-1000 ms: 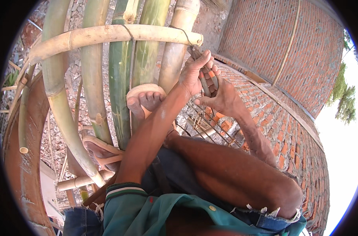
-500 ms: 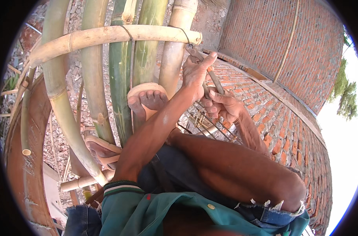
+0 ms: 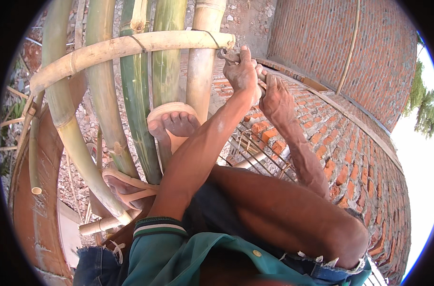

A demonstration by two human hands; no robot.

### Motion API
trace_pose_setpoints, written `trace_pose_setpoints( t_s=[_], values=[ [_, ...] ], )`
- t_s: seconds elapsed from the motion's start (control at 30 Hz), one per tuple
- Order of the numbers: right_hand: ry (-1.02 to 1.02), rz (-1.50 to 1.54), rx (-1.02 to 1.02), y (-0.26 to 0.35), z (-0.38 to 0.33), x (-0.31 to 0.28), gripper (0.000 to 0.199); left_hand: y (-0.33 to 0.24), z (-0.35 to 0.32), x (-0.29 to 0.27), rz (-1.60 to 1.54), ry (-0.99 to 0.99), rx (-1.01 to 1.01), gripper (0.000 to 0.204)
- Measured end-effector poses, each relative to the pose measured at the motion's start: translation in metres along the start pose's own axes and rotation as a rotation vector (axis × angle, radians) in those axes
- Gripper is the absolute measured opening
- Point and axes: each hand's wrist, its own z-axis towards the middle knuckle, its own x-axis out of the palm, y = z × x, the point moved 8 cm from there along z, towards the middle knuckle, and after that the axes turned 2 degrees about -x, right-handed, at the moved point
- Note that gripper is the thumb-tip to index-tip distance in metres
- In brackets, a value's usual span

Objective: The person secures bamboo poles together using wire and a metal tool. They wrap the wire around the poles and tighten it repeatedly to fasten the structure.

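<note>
My left grip (image 3: 242, 77) and right grip (image 3: 277, 99) were closed on the pliers (image 3: 232, 57), whose nose was by the wire (image 3: 212, 37) near the end of the crossways bamboo pole (image 3: 171, 41).

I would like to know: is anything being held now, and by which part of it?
Yes: pliers, by the handles. The left grip is nearer the head, the right grip farther down; the exact contact is hidden.

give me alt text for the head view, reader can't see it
The left hand and right hand grip pincers at a wire by the end of a bamboo crosspiece. It lies across several bamboo poles; sandalled feet show lower down, and brickwork stands to the right.
</note>
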Motion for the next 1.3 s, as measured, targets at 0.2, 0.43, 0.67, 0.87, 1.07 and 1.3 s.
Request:
trace_pose_setpoints(
  t_s=[0.2,0.43,0.67,0.87,1.07,1.3],
  values=[
    [0.054,0.036,-0.115,-0.030,0.022,0.007,0.042,0.006,0.004,0.001,0.027,-0.053,0.050,0.027],
    [0.889,1.159,0.420,0.002,-0.024,0.053,0.027,-0.017,-0.014,-0.024,0.234,0.389,-0.113,0.041],
    [0.373,0.295,0.096,0.030,-0.011,-0.005,0.046,-0.007,-0.012,-0.012,0.064,0.266,-0.193,0.043],
    [-0.038,-0.062,0.092,0.038,-0.028,-0.004,0.044,-0.002,-0.006,-0.016,0.130,0.033,-0.132,0.041],
    [-0.040,0.108,-0.018,0.002,-0.009,0.010,0.038,-0.003,0.003,-0.007,0.164,-0.032,0.049,0.039],
    [-0.062,0.161,-0.019,-0.010,-0.006,0.018,0.047,0.000,0.009,-0.011,0.100,-0.075,0.089,0.031]
  ],
)
